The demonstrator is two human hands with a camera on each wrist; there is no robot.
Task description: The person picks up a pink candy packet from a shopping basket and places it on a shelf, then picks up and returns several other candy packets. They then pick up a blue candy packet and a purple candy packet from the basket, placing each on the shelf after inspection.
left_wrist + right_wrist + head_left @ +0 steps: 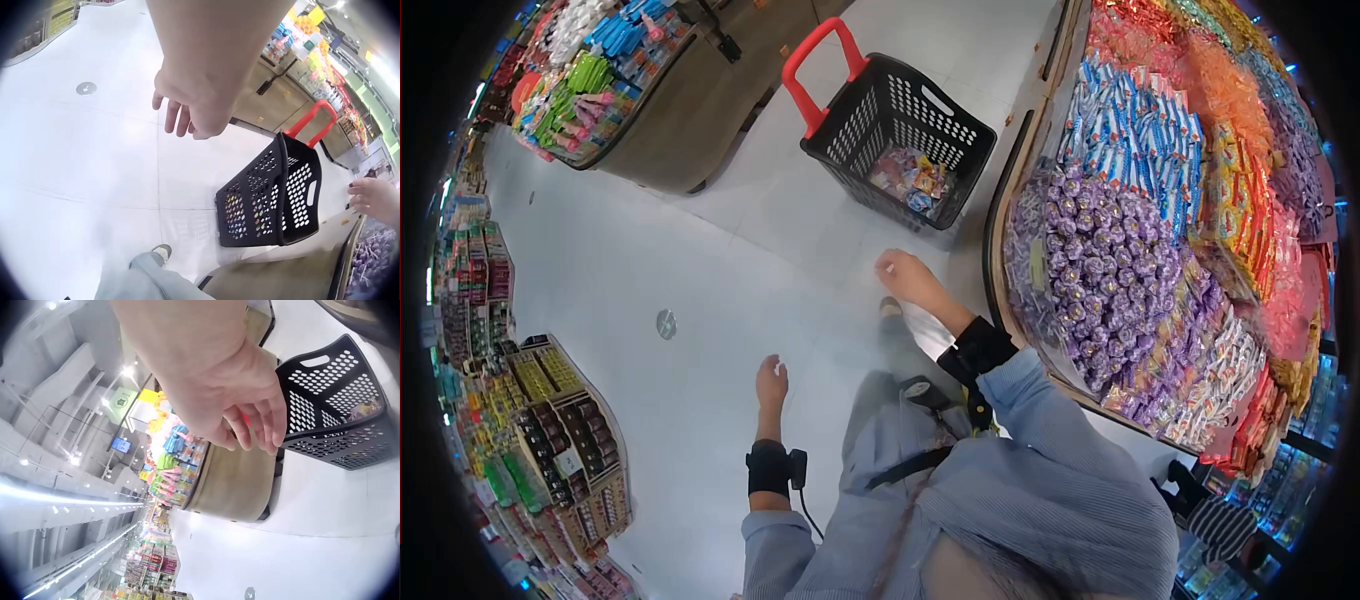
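My left hand (771,381) hangs at my side over the shop floor, fingers loosely curled, holding nothing; the left wrist view shows the left hand (187,106) empty. My right hand (903,275) is raised in front of me, between the black shopping basket (897,120) and the candy display, fingers loosely bent and empty; the right hand (250,419) holds nothing in its wrist view either. The basket has a red handle (820,70), stands on the floor and has several candy packets (912,180) at its bottom.
A round display bin (1010,240) on my right is heaped with purple wrapped candies (1100,270), blue-white packets (1140,130) and orange ones. Another candy stand (690,110) is at the far left, shelves (550,420) at my left. My shoe (890,308) is on pale floor tiles.
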